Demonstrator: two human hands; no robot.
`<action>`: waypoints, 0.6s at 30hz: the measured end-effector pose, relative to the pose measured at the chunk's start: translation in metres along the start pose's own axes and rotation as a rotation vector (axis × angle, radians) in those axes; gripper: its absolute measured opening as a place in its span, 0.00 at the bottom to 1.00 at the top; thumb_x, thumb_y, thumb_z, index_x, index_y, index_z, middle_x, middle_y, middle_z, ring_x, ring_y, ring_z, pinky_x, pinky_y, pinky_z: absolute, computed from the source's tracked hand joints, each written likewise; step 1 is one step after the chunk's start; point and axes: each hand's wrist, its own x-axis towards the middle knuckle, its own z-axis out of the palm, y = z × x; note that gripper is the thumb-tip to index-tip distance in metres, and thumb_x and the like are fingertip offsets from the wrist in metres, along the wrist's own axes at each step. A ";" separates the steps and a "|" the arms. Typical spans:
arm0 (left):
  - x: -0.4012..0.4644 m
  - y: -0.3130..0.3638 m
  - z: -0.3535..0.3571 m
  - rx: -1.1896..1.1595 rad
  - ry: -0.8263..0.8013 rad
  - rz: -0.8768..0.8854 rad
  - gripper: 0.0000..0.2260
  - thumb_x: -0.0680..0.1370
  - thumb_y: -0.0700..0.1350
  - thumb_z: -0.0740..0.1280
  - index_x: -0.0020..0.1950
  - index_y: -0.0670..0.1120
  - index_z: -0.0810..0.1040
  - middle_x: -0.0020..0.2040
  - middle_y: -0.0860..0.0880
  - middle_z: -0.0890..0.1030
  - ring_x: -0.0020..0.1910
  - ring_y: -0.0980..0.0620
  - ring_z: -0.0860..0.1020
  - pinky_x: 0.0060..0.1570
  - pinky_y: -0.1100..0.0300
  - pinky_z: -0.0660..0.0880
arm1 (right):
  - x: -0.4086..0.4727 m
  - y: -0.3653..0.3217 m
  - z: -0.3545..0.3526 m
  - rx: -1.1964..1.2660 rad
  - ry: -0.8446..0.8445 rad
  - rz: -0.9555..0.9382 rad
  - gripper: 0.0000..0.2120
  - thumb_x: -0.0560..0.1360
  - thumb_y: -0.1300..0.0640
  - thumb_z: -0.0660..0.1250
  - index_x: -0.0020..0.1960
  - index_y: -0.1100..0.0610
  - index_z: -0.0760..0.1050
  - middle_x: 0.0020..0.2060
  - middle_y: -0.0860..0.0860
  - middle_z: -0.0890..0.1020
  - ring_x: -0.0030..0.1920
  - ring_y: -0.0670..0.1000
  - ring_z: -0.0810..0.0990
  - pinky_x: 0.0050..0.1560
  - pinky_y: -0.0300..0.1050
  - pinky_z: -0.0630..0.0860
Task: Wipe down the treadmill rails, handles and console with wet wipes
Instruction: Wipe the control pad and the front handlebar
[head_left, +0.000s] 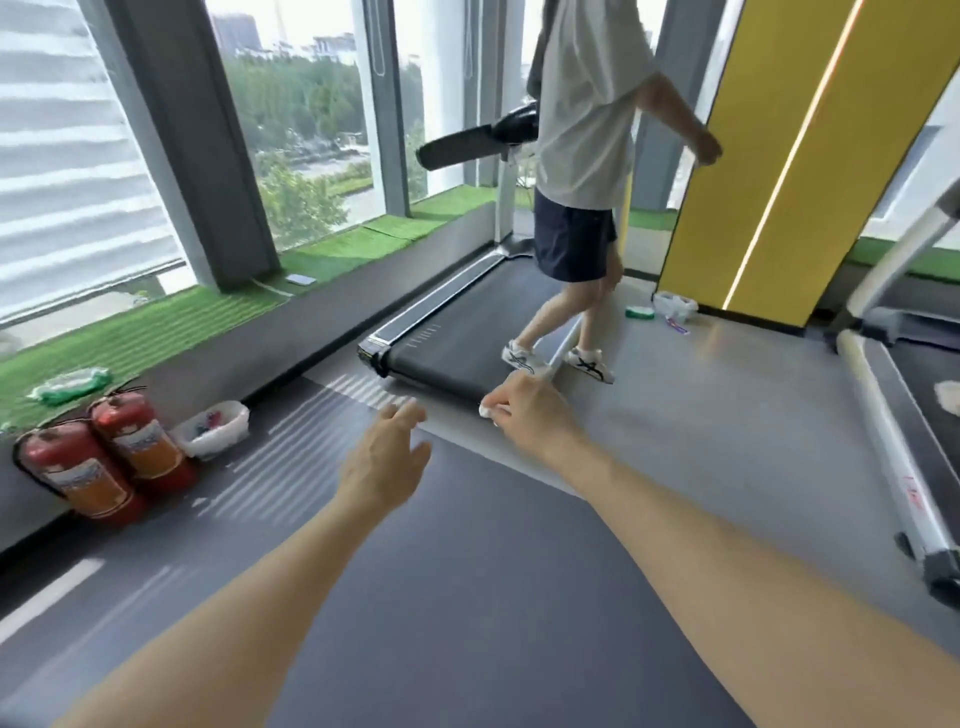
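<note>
1. The left hand (387, 457) is held out with fingers loosely spread; nothing is gripped.
2. A small white wipe (487, 411), seemingly crumpled, is pinched in the curled fingers of the right hand (530, 415).
3. The treadmill (457, 332) is seen just beyond those fingertips.

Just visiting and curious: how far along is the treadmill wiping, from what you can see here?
Nothing here shows a part already cleaned. In hand: the right hand pinches a small white wipe, while the left hand is open and empty. Both hang over the floor, short of the treadmill, where another person stands. Its rails, handles and console seemingly remain to be wiped.
</note>
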 end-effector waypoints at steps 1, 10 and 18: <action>0.025 -0.020 -0.001 -0.018 0.028 -0.072 0.14 0.78 0.45 0.64 0.64 0.49 0.72 0.61 0.50 0.71 0.58 0.47 0.76 0.55 0.47 0.74 | 0.034 -0.002 0.016 0.002 -0.030 -0.034 0.10 0.78 0.57 0.63 0.53 0.57 0.82 0.53 0.57 0.78 0.58 0.56 0.75 0.53 0.41 0.69; 0.212 -0.103 -0.028 0.063 0.102 -0.282 0.16 0.79 0.47 0.63 0.67 0.49 0.70 0.62 0.51 0.70 0.58 0.50 0.75 0.56 0.50 0.74 | 0.290 -0.039 0.103 0.039 -0.236 -0.267 0.12 0.80 0.57 0.60 0.58 0.57 0.80 0.58 0.57 0.76 0.59 0.56 0.74 0.59 0.44 0.68; 0.348 -0.201 -0.048 0.062 0.242 -0.643 0.17 0.78 0.44 0.64 0.67 0.48 0.70 0.64 0.49 0.69 0.59 0.46 0.74 0.58 0.51 0.71 | 0.504 -0.068 0.175 0.061 -0.412 -0.476 0.12 0.79 0.55 0.62 0.57 0.56 0.80 0.55 0.54 0.76 0.56 0.55 0.76 0.57 0.43 0.70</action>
